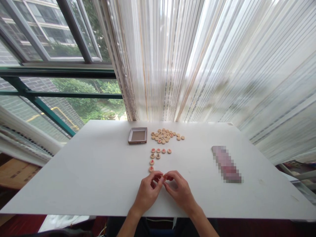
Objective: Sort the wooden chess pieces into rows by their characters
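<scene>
On the white bench (98, 184), marked discs (158, 150) lie in rows, apparently for easy reading, while fingers of the left hand (147, 191) and right hand (182, 192) pinch a half-hidden piece (165, 177).

Pixelated pink item (226, 164) on the surface (98, 171), toward right edge. Striped curtain (158, 65) behind far edge. Window frame (58, 72) past far-left corner, shrubs (74, 88) outside. Cardboard box (12, 172) off left edge.

On the desk (98, 184), a tray (138, 135) lies left of a cluster of discs (164, 132). Before the cluster come a row of four discs (158, 150), a pair (158, 156), then two singles (151, 162). The person's fingers (157, 173) meet before these, a pixelated object (225, 164) lies well to the right, and a curtain (158, 65) hangs behind the desk.
</scene>
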A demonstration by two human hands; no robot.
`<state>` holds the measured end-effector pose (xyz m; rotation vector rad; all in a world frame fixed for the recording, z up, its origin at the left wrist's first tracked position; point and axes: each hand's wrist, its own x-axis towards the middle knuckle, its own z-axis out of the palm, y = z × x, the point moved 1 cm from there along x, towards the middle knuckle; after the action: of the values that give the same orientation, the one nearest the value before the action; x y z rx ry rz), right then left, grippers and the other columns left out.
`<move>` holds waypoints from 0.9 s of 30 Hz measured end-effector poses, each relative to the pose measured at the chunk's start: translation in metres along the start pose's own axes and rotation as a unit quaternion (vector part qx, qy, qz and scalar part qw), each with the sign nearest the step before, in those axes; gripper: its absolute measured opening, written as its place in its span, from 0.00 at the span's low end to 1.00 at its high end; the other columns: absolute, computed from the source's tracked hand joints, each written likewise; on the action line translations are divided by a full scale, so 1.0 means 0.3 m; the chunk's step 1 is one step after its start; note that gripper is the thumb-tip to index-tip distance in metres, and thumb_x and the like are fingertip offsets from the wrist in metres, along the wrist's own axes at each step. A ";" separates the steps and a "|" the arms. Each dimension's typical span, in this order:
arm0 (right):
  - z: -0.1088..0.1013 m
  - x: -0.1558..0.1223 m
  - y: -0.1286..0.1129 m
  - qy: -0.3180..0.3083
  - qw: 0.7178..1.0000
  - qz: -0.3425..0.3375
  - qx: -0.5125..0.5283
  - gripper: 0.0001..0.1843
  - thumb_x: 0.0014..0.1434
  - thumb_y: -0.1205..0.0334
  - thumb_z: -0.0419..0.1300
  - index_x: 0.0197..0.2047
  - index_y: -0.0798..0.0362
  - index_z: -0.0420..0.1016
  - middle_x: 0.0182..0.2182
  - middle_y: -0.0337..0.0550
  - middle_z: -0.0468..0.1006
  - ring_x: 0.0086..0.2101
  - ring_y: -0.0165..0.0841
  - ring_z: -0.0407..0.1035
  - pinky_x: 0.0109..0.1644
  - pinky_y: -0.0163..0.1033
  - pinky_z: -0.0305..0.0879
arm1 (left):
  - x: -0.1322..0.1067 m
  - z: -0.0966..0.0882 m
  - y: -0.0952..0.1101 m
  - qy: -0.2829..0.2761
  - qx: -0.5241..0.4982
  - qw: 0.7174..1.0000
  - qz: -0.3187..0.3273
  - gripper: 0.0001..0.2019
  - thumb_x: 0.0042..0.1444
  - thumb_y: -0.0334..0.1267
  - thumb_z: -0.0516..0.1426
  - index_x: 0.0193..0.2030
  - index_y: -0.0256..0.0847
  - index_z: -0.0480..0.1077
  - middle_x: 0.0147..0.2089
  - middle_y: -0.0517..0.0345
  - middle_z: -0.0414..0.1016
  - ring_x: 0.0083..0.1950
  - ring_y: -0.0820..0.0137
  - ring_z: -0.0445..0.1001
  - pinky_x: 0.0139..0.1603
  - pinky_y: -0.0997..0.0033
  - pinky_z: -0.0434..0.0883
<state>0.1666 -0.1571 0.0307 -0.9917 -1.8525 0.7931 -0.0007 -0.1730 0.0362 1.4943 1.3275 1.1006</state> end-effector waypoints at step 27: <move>-0.017 0.011 -0.005 -0.001 0.998 0.032 0.047 0.12 0.66 0.61 0.58 0.52 0.48 0.75 0.42 0.46 0.81 0.41 0.37 0.76 0.45 0.41 0.75 | -0.003 -0.013 0.004 -0.046 -0.023 0.999 -0.017 0.18 0.65 0.48 0.55 0.57 0.43 0.67 0.49 0.50 0.81 0.37 0.69 0.80 0.39 0.72 0.76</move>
<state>0.1698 -0.1544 0.0355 -0.9942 -1.7756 0.9109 -0.0041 -0.1740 0.0382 1.4654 1.2521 1.0220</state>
